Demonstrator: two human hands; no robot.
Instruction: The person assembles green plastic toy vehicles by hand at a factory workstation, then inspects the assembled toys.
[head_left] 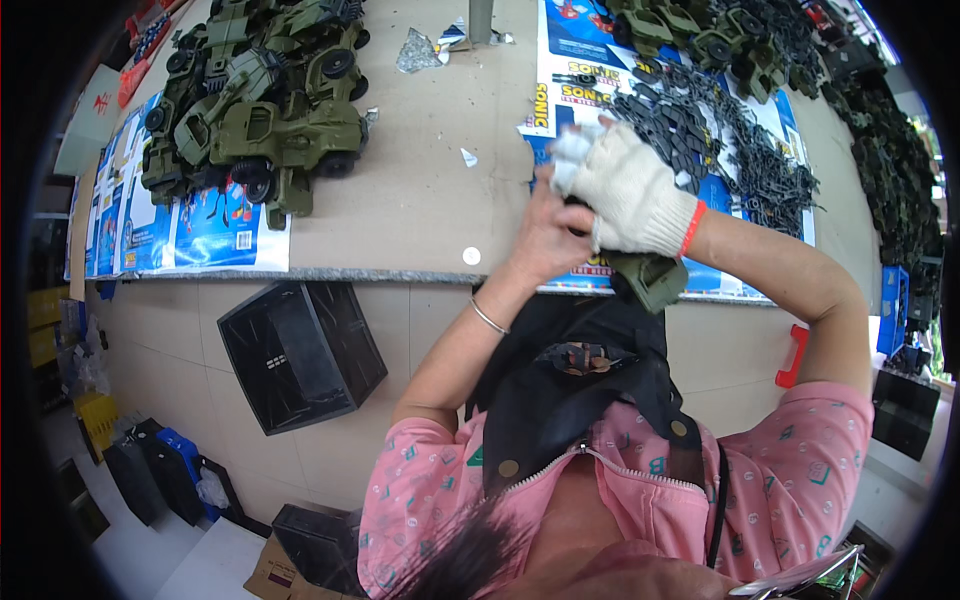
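Note:
A green toy military vehicle is held at the table's near edge, its end sticking out below my hands. My left hand, bare with a bracelet at the wrist, is closed around its left side. Over it lies my right hand, in a white knitted glove with a red cuff, also closed on the vehicle. The glove covers most of the toy, and its fingertips are smeared by motion. Just beyond the hands lies a heap of dark grey plastic parts on printed blue sheets.
Green toy vehicles are piled on the table's left, with more at the far right. Small dark parts lie right of my glove. A post stands at the back. A black crate sits on the floor below the table's edge.

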